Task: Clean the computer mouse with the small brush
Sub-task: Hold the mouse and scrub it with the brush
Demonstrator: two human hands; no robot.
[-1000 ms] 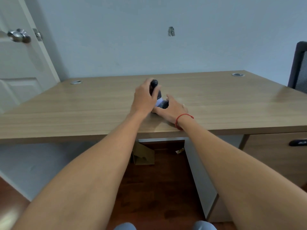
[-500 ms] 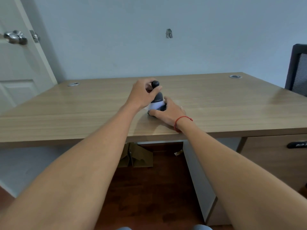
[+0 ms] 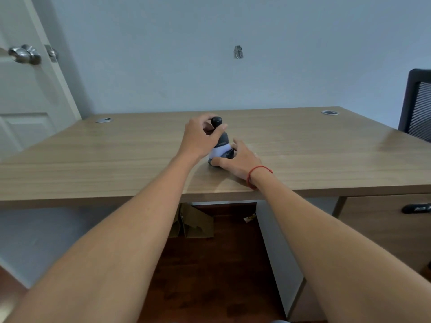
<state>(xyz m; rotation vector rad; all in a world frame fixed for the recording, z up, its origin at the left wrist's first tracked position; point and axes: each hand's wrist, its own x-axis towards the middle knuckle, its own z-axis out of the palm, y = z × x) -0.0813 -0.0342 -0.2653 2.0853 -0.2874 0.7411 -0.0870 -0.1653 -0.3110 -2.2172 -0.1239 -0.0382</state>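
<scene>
My left hand (image 3: 200,138) grips a small brush (image 3: 221,138) by its dark grey knob handle, held nearly upright. Its pale lilac bristles press down on a dark computer mouse (image 3: 229,155) near the front middle of the wooden desk (image 3: 116,159). My right hand (image 3: 238,159), with a red cord at the wrist, lies flat on the desk and holds the mouse from the right side. Most of the mouse is hidden by the bristles and my fingers.
A white door with a metal knob (image 3: 24,54) stands at the left. A black mesh chair (image 3: 417,108) sits at the desk's right end. A drawer with a dark handle (image 3: 416,208) is under the desk on the right, and cardboard pieces (image 3: 193,222) lie on the floor beneath.
The brush has shifted slightly left and toward me over the mouse, with my left hand tilting it. My right hand stays on the mouse. The camera view has drifted a little.
</scene>
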